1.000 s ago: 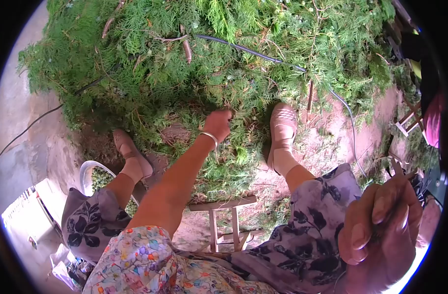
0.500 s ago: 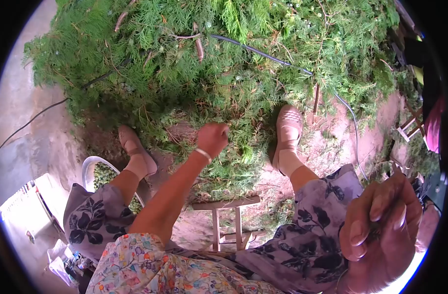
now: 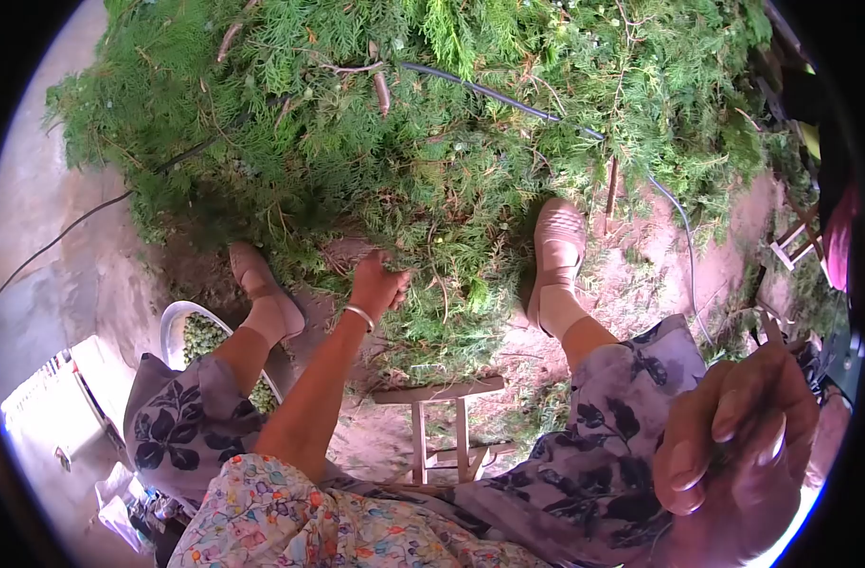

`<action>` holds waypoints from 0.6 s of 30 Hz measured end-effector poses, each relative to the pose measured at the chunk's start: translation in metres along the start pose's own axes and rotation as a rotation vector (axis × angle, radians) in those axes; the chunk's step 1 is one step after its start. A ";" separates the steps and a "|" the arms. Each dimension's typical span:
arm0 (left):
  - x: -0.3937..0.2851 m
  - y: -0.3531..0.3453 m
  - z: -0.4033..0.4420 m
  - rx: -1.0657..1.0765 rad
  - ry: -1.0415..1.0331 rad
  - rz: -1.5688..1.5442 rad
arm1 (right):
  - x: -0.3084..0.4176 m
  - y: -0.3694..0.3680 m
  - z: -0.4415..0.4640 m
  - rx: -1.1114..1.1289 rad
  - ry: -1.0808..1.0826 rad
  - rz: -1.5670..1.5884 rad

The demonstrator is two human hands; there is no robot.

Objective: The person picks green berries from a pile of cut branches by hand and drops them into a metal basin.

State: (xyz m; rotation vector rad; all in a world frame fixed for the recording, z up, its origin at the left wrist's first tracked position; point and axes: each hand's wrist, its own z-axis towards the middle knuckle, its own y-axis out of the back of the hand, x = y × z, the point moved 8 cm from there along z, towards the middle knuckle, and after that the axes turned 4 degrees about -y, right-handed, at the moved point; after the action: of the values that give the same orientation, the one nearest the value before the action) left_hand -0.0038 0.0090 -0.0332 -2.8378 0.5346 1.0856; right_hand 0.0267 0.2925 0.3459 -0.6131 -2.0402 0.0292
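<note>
My left hand, with a pale bracelet at the wrist, hangs over the cut evergreen branches between my feet. Its fingers are loosely bent and partly apart, and I see nothing held in them. Just to its right a thin brown twig shows against the greenery. Close to the camera at lower right, my right hand is closed, fingertips curled towards the thumb. Something small and dark may sit among its fingers, too shadowed to name. A metal basin of small green cones or berries stands by my left leg, partly hidden.
A small wooden stool stands between my knees. A black cable runs across the branches. Another wooden frame and a pink cloth are at the right edge. Bags lie at lower left.
My left hand has moved left and slightly down, and its fingers have loosened from a fist. A thin twig now shows where that hand was. My right hand is nearly still.
</note>
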 end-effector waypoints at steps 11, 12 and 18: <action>-0.060 -0.070 0.037 -0.117 -0.517 1.190 | 0.001 -0.010 -0.002 -0.027 -0.030 -0.138; -0.059 -0.071 0.039 -0.107 -0.508 1.198 | 0.002 -0.011 -0.002 -0.018 -0.002 -0.157; -0.083 -0.043 0.004 0.064 -0.523 0.593 | 0.006 -0.011 0.001 -0.046 0.112 -0.185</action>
State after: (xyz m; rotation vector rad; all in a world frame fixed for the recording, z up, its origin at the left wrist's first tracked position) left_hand -0.0493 0.0744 0.0151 -2.2273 1.3509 1.7669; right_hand 0.0190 0.2858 0.3537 -0.4418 -1.9846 -0.1579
